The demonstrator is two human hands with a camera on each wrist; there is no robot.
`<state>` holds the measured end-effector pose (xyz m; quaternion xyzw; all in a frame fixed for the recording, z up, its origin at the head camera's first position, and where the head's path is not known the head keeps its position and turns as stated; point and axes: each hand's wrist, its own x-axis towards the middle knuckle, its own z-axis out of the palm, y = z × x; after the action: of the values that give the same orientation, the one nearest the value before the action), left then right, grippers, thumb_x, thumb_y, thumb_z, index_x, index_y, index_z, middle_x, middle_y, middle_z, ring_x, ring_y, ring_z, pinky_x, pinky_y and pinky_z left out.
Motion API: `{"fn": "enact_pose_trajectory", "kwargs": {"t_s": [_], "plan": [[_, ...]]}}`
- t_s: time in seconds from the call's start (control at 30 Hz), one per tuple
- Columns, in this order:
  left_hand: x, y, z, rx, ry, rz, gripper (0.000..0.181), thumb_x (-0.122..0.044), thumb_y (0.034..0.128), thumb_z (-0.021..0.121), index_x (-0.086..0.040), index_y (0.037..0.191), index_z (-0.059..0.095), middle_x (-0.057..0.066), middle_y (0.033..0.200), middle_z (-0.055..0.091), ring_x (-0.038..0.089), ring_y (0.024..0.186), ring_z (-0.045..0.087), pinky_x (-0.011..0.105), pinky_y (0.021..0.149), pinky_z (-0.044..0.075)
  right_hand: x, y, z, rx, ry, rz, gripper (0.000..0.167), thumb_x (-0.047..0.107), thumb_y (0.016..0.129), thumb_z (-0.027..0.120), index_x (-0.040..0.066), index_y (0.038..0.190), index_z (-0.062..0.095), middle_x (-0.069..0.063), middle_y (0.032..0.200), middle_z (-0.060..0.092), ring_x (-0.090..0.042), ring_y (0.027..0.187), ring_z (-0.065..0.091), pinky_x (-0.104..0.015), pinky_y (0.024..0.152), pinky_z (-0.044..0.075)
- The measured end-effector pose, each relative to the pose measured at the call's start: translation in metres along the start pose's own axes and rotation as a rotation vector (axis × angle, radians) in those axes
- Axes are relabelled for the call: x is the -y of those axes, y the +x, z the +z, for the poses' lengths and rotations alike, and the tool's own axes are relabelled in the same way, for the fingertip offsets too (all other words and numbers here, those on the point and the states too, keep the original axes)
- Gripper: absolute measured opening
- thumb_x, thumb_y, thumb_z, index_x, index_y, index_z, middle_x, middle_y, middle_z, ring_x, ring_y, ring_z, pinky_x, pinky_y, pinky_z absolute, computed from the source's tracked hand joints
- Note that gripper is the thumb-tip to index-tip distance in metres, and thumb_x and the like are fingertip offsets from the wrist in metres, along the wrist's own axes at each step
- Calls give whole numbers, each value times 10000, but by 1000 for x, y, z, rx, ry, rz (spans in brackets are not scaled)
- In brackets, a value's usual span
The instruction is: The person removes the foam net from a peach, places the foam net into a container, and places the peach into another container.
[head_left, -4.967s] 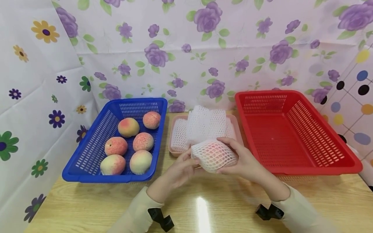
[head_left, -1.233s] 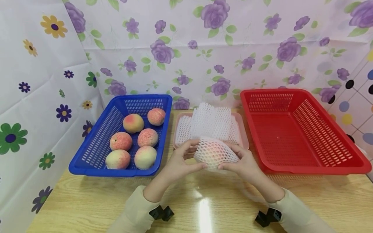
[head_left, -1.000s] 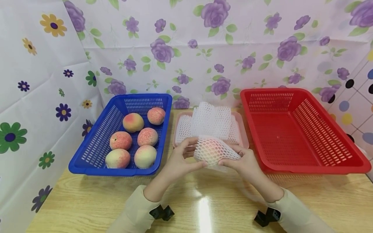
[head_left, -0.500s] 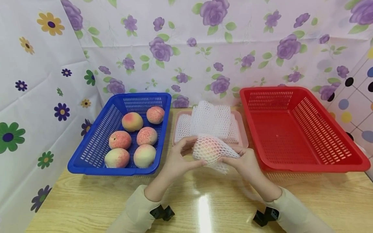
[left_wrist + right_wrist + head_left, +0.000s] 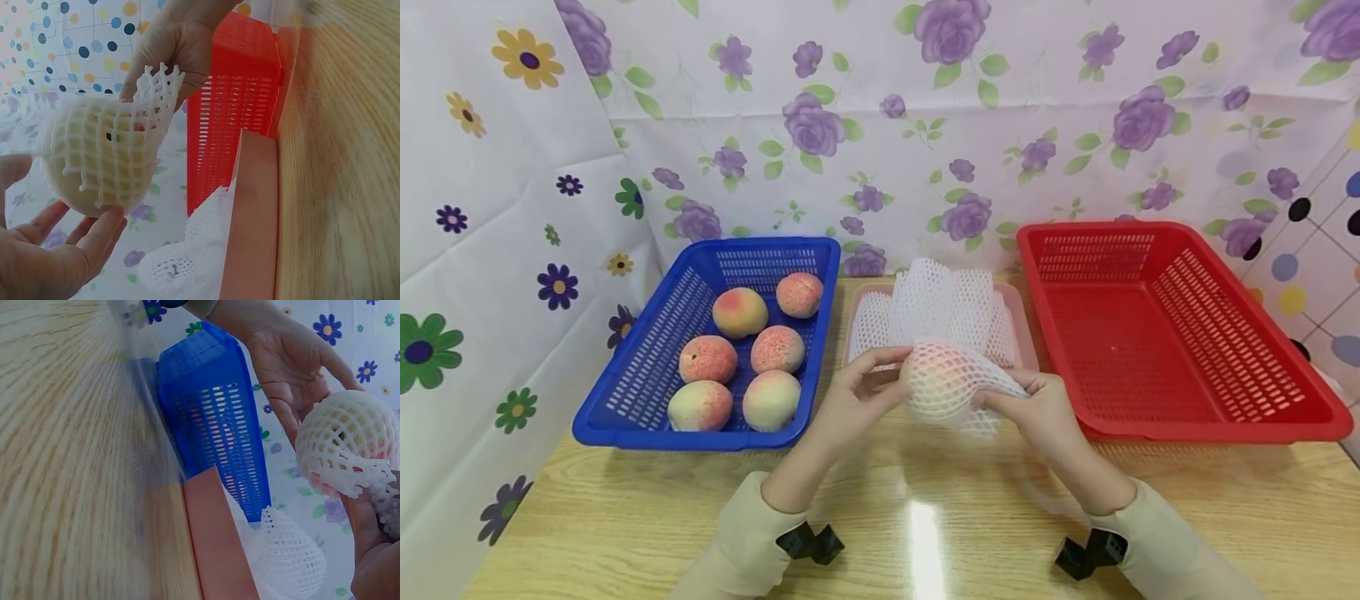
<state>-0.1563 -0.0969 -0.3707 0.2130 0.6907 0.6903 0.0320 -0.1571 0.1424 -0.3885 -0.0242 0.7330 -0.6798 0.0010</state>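
Note:
A peach in a white foam net sleeve is held up between both hands above the table's middle. My left hand spans its left end, fingertips and thumb on opposite sides; in the left wrist view the fingers touch its underside. My right hand pinches the sleeve's gathered right end between thumb and fingers. The mesh covers most of the peach, and its dark stem spot shows through. Behind the hands, a pink tray holds more foam net sleeves.
On the left, a blue basket holds several bare peaches. A red basket stands on the right. Flowered cloth hangs behind the wooden table. Both wrists carry small black cameras.
The sleeve's right end is drawn out and gathered in the right hand, where the sleeve sat looser before. The left thumb has shifted from the peach's front to its left edge.

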Motion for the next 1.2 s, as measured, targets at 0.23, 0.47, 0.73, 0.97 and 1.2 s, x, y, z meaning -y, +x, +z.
{"fn": "enact_pose_trajectory", "kwargs": {"t_s": [0.23,0.47,0.73,0.97,1.2], "plan": [[-1,0,0,14,-37,30,473,63,846,629,104,1291,474,288,1298,485,368,1187,520,296,916,518,-2,3,-3,39,83,-10,319,-25,756,742,291,800,726,115,767,711,-19,756,624,-182,658,545],[-5,-1,2,71,-26,-10,654,95,772,680,54,1365,409,277,1323,473,319,1187,511,321,972,486,-3,3,-3,101,199,-36,379,-87,769,694,284,819,746,89,799,714,-27,760,634,-179,666,550],[-5,-3,1,86,44,-94,735,104,737,699,66,1385,354,299,1335,455,315,1171,506,350,976,475,-7,3,-1,185,250,-37,339,-69,777,702,257,855,751,73,846,713,-41,792,630,-184,681,552],[-2,-2,0,99,85,-99,721,63,735,709,65,1374,374,285,1301,489,249,1080,551,267,906,492,-6,3,-6,265,162,-46,358,-44,787,713,276,948,727,83,932,709,-47,848,632,-206,721,556],[-1,-3,0,109,62,-75,731,72,724,702,75,1372,364,293,1300,482,184,1059,547,228,880,483,3,2,-15,339,-38,-86,292,37,785,747,41,1071,688,75,948,683,-63,848,603,-222,711,540]]}}
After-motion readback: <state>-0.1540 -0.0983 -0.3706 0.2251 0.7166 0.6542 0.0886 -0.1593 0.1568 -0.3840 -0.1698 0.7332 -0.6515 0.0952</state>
